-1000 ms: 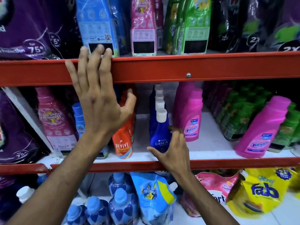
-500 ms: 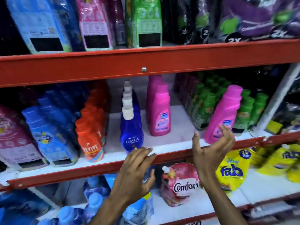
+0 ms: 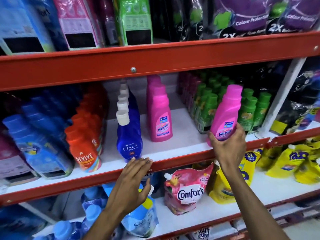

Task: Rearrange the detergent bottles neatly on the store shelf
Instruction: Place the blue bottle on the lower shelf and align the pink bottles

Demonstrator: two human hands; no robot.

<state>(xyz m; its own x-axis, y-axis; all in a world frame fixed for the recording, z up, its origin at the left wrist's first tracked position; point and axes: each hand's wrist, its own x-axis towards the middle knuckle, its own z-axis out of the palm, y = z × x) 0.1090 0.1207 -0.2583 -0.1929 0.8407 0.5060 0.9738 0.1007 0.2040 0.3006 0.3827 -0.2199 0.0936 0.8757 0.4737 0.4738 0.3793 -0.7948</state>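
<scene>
Closing around the stray pink Vanish bottle [image 3: 225,116], the right hand [image 3: 228,146] now has its grip wrapped on the lower body of that bottle; half a second ago the same hand was only spread open just in front of it. The bottle leans to the right, near the front edge of the middle shelf [image 3: 181,146], touching the green bottles [image 3: 249,108] and well apart from the row of pink Vanish bottles [image 3: 158,110] further left. In this head view, the only one, the left hand [image 3: 133,181] has come off the upper rail and rests loosely open, fingertips on the shelf's red front edge just below the blue Ujala bottle [image 3: 129,135], holding nothing. My reading: the stray bottle is now secured and ready to be carried left to its own row.
</scene>
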